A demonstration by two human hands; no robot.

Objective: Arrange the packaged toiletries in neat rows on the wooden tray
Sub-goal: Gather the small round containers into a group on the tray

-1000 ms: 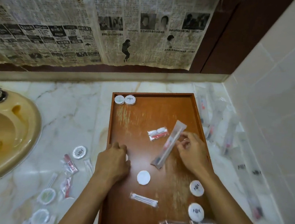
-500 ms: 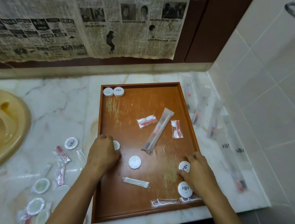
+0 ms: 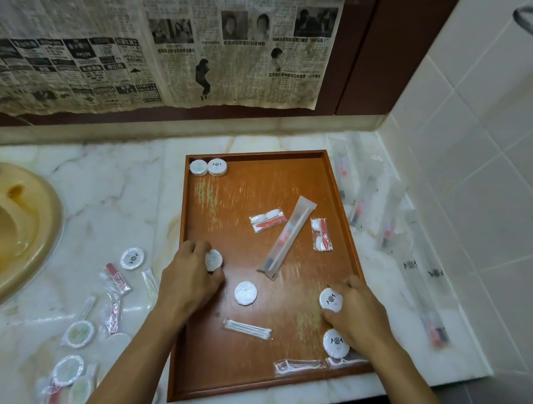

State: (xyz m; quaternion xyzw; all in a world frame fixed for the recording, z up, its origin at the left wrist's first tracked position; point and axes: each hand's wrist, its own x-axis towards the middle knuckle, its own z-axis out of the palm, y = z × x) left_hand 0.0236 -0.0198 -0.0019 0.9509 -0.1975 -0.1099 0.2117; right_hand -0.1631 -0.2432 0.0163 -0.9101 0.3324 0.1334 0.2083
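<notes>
A white marble worktop (image 3: 106, 189) with faint golden veins runs along the wall, and a rectangular reddish-brown wooden tray (image 3: 178, 370) sits directly on it, its near end at the front edge. To the tray's left, beside a yellowish oval basin (image 3: 7, 239) set into the stone, lies a loose scatter of round white wrapped soaps (image 3: 132, 258) and small clear sachets with red contents (image 3: 118, 282). On the strip between the tray and the tiled wall lie several long clear-wrapped toothbrush packets (image 3: 423, 294), some overlapping.
</notes>
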